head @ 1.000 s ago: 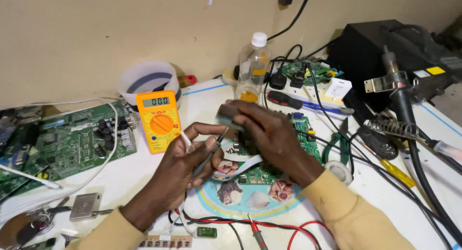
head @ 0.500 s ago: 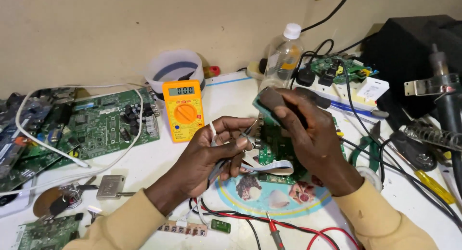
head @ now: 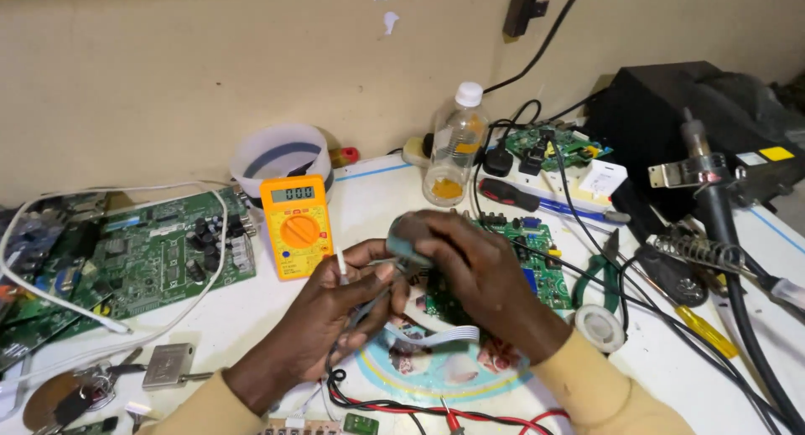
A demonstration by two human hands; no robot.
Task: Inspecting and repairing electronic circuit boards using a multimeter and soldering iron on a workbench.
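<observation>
Hands [head: 402,292] cupped over circuit board [head: 537,271]

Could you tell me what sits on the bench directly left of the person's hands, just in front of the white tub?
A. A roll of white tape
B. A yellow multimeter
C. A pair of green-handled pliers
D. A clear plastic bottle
B: the yellow multimeter lies face up beside the left hand, just in front of the white tub.

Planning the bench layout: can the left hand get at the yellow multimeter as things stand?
Probably yes. The multimeter lies on bare table just beyond the left hand, nothing between them. But that hand already grips a thin tool, so it would have to free its fingers first.
</observation>
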